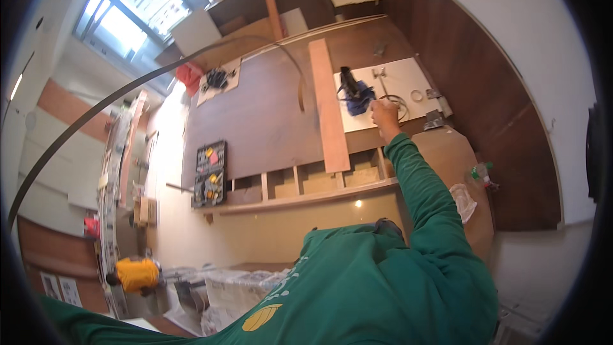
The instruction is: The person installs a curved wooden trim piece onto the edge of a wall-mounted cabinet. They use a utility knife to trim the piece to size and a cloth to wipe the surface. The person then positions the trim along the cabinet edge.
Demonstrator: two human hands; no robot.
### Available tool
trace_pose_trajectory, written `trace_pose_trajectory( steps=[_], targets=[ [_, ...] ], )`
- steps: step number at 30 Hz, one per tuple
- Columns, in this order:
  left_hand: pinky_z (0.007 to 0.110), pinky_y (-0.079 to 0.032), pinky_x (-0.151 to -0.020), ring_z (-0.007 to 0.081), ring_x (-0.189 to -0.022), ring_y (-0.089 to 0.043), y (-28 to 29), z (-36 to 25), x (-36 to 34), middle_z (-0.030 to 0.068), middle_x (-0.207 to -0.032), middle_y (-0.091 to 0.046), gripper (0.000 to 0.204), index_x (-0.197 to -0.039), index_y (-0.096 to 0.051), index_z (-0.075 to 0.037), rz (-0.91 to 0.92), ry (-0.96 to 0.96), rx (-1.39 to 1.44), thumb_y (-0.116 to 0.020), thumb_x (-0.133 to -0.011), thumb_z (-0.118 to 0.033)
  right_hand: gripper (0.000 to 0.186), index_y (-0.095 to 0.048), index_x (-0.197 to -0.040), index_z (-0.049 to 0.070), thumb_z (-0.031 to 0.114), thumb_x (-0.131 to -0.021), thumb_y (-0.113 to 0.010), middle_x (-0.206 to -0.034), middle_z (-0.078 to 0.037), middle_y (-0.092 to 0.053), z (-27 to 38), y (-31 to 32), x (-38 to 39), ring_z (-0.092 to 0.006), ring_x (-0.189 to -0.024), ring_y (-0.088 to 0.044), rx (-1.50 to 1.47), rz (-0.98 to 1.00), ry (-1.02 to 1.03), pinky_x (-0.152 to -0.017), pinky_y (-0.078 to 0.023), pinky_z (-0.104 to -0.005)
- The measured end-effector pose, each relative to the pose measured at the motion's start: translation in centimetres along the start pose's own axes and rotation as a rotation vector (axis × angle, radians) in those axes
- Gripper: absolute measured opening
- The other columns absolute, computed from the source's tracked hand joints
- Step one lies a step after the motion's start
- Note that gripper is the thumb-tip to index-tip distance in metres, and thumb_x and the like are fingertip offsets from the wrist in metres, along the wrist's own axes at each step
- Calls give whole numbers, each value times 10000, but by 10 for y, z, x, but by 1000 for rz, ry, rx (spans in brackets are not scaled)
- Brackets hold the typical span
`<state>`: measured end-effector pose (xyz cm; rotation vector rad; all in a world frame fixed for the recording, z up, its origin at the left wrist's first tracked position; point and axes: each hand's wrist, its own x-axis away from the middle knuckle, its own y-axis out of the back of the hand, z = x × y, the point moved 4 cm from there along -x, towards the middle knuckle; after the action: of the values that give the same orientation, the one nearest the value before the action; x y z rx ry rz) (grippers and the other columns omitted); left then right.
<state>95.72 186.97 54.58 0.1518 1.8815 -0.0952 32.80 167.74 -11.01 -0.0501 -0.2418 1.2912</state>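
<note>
My right hand (385, 119) reaches over a white board at the right of the bed-like platform. Its fingers are curled at the near-left edge of a dark ring-shaped roll (402, 107), apparently gripping it; the fingertips are partly hidden. Just left of that hand lies a blue and black bag or cloth bundle (359, 97). A metal hammer-like tool (381, 76) rests beyond it, and a small pale tape ring (417, 96) sits to the right. My left arm (121, 326) stretches out along the lower left, its hand outside the picture.
A long dark flexible strip (128, 88) arches through the air on the left, its end above the platform (255, 115). A plank (327, 102) lies across the platform, near open compartments (316, 182). An opened tool case (211, 172) stands left. Someone in yellow (137, 275) is lower left.
</note>
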Motion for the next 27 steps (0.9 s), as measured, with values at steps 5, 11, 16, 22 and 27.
trace_pose_trajectory(
  steps=[5, 11, 16, 22, 27],
  targets=[
    [290, -549, -698, 181, -772, -659, -48, -3, 39, 120, -910, -690, 209, -1030, -679, -5, 197, -67, -55, -608, -937, -179, 231, -702, -910, -2, 200, -815, -645, -852, -161, -728, -115, -2, -24, -280, -821, -701, 378, -91, -141, -768, -539, -391],
    [270, -538, -728, 162, -816, -657, -53, 6, 55, 114, -963, -698, 220, -1095, -674, -18, 397, -88, -152, -625, -944, -170, 224, -685, -888, 4, 207, -830, -610, -931, -241, -716, -196, 10, 42, -397, -925, -694, 725, 35, -177, -824, -538, -448],
    [252, -530, -753, 147, -853, -656, -80, 14, 70, 109, -1008, -705, 243, -1150, -670, -29, 544, -92, -174, -640, -950, -162, 267, -719, -956, 1, 203, -814, -619, -956, -229, -725, -278, 81, 74, -403, -949, -694, 842, 85, -420, -844, -532, -450],
    [232, -520, -782, 128, -897, -654, -120, 43, 90, 102, -1061, -713, 282, -1216, -665, -42, 724, -65, -114, -657, -957, -153, 246, -691, -909, -6, 211, -837, -602, -921, -225, -716, -260, 118, 70, -391, -910, -694, 741, -40, -379, -820, -536, -448],
    [194, -419, -596, 32, -691, -525, -217, 15, 241, 9, -933, -702, 183, -1106, -706, -56, 878, 124, 93, -646, -989, -183, 274, -679, -937, 19, 288, -895, -644, -872, -117, -714, -144, 51, 9, -224, -814, -682, 520, -4, -146, -759, -533, -357]
  ],
)
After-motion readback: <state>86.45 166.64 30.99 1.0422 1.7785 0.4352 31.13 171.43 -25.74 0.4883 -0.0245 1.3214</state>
